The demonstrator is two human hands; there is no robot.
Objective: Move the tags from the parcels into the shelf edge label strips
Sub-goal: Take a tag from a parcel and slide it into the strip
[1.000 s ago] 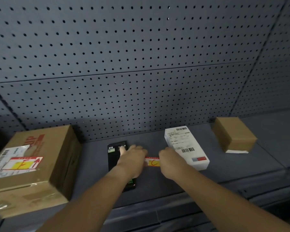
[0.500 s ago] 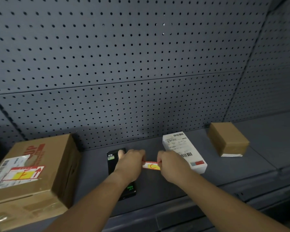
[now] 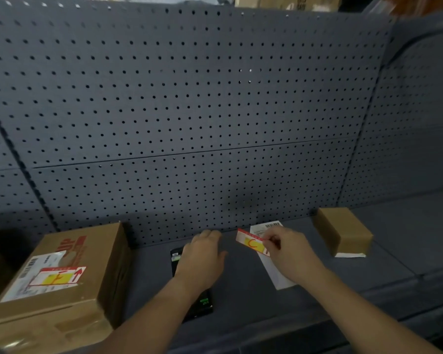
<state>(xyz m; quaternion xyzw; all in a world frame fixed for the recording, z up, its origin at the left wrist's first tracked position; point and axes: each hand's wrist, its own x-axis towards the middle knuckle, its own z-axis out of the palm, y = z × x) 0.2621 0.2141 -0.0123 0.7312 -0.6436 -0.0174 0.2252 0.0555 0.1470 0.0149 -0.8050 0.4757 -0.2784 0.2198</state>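
Note:
My right hand (image 3: 289,251) pinches a red, white and yellow tag (image 3: 250,243) marked with a red letter, lifted above the shelf in front of a white parcel (image 3: 276,274) with barcodes. My left hand (image 3: 201,254) hovers with relaxed fingers over a black parcel (image 3: 202,302) and holds nothing. A large cardboard parcel (image 3: 62,284) at the left carries another red and yellow tag (image 3: 58,277) on its top. A small brown parcel (image 3: 343,233) lies at the right. The shelf edge strip (image 3: 368,325) runs along the front.
A dark pegboard wall (image 3: 189,111) rises behind the grey shelf (image 3: 407,238). More cartons show above the wall's top edge at the upper right.
Both hands held the tag between them; now my left hand has let go and my right hand has lifted the tag up and to the right. The view has tilted upward.

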